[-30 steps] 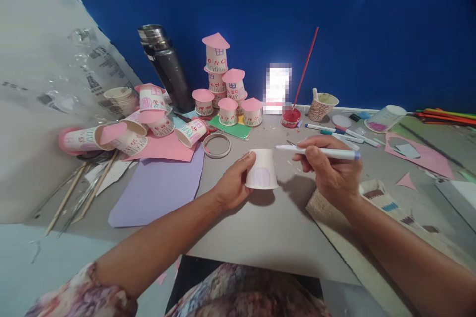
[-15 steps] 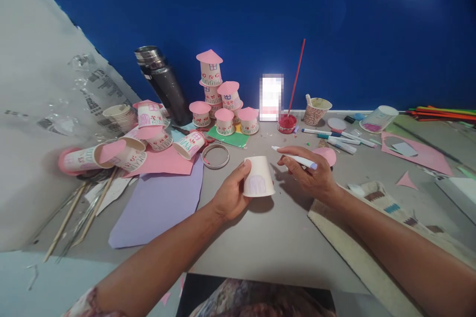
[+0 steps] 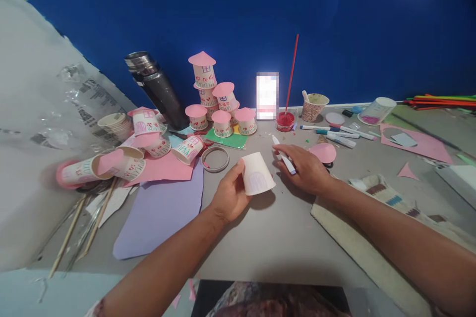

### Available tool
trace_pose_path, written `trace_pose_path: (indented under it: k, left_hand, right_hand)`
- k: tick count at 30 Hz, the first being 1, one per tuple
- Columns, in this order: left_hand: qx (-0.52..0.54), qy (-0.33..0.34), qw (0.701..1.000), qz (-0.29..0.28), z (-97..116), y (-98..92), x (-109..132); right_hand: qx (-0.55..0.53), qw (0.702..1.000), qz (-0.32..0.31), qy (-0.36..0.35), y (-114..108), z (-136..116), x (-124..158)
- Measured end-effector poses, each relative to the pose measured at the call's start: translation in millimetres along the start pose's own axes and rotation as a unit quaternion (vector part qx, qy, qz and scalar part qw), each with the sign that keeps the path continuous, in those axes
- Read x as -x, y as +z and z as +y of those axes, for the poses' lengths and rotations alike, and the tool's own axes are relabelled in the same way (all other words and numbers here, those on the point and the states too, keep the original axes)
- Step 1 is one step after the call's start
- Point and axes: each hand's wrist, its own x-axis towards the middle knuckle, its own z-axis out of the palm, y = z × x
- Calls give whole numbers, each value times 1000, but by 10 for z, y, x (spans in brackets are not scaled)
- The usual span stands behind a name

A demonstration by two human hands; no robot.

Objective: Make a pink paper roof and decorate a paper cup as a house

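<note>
My left hand grips an upturned white paper cup with a purple arched door drawn on its side; the cup leans to the right just above the grey table. My right hand lies low on the table right of the cup, fingers closed round a white marker with a purple end that points away from me. A pink paper circle lies just beyond my right hand.
Decorated cup houses with pink roofs stand stacked at the back, more lie tipped at left. A dark flask, tape ring, red paint pot with brush, several markers, lilac paper, pink paper and wooden sticks lie around.
My right hand has dropped from above the table to rest on it, turning the marker from sideways to pointing away. The cup in my left hand has tilted to the right.
</note>
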Motion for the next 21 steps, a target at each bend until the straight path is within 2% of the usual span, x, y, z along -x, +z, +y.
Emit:
trace_pose_path:
  k: [4,7,11,16,19,21]
  left_hand:
    - [-37,36,999,0,-2,-19,-28]
    - [-100,105,989,13,-8,-60,-65]
    - [-185,177,966,20,0,-128,-101]
    - [-294,194,936,-3,-13,-133,-64]
    - [-312,209,926,-28,-36,-132,-48]
    - [-302,243,921,-22,-12,-141,-59]
  right_hand:
    - [4,1000,-2,-3,20,-35,-22]
    - [3,1000,-7,-7,31,-48,-30]
    - [-14,1000,21,2,21,12,-26]
    - [-47,998,30,24,24,59,-23]
    - [-54,997,43,20,22,32,-24]
    - [-56,997,53,19,16,17,-23]
